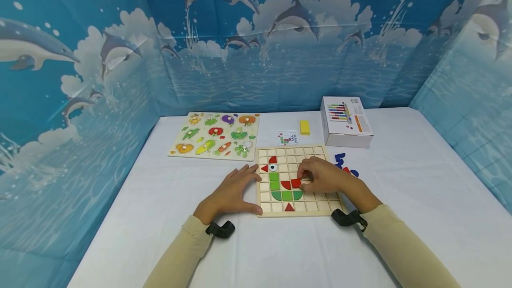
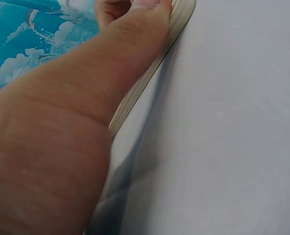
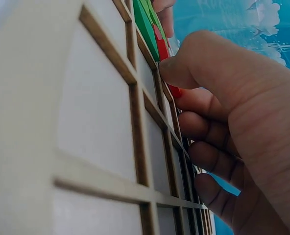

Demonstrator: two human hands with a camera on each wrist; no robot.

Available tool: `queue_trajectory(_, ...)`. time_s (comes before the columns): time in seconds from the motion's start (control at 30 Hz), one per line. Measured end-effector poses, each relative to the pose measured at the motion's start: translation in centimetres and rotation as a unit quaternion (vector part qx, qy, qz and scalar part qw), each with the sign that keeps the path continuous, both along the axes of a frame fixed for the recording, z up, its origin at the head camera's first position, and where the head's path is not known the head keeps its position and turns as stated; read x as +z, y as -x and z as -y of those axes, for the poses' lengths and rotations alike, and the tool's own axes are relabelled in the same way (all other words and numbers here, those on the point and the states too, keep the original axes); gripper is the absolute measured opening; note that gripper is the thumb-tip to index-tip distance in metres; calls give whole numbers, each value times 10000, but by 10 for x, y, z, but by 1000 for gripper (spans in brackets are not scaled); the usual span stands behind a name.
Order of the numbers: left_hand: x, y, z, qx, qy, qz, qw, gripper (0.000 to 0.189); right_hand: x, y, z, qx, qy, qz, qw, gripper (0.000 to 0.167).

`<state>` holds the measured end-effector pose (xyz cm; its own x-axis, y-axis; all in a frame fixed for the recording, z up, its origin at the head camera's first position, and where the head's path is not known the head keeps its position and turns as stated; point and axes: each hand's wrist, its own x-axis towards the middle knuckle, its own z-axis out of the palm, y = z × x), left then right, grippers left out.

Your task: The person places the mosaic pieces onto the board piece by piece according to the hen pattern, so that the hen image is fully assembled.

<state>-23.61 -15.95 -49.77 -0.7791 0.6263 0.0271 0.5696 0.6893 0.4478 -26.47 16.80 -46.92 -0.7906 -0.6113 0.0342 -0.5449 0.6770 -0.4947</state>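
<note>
A wooden grid board (image 1: 316, 208) lies on the table, with colored pieces set in a bird-like figure. My left hand (image 1: 234, 192) rests along its left edge, fingers spread and thumb by the near corner. In the left wrist view, the left thumb (image 2: 135, 44) touches the board's rim (image 2: 179, 24). My right hand (image 1: 324, 174) pinches a red square piece (image 1: 295, 183) between thumb and index finger, beside a red quarter-round piece (image 1: 286, 185). Green pieces (image 1: 286, 195) sit just below these, and a red triangle (image 1: 289, 207) lies nearer me. An eye piece (image 1: 273, 168) marks the figure's head.
Blue pieces (image 1: 339, 159) and some red ones lie right of the board. Behind it are a pattern card (image 1: 287, 137), a yellow block (image 1: 305, 127) and a white box (image 1: 347, 123). A vegetable puzzle board (image 1: 212, 134) lies at back left. Dolphin-print cloth walls (image 1: 248, 79) enclose the table.
</note>
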Motion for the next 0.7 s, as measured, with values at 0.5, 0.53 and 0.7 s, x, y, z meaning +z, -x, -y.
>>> queue_trajectory(0.5,-1,1,0,57,46,26,10000,88,-2,1,-5,242,308,22,9992,19)
queue_trajectory(0.53,-1,1,0,47,27,27,10000,88,-3,1,-6,271,323,16,9991,19)
queue_trajectory(0.7,-1,1,0,37,22,51,10000,89,-4,2,-7,331,365,18,9988,19)
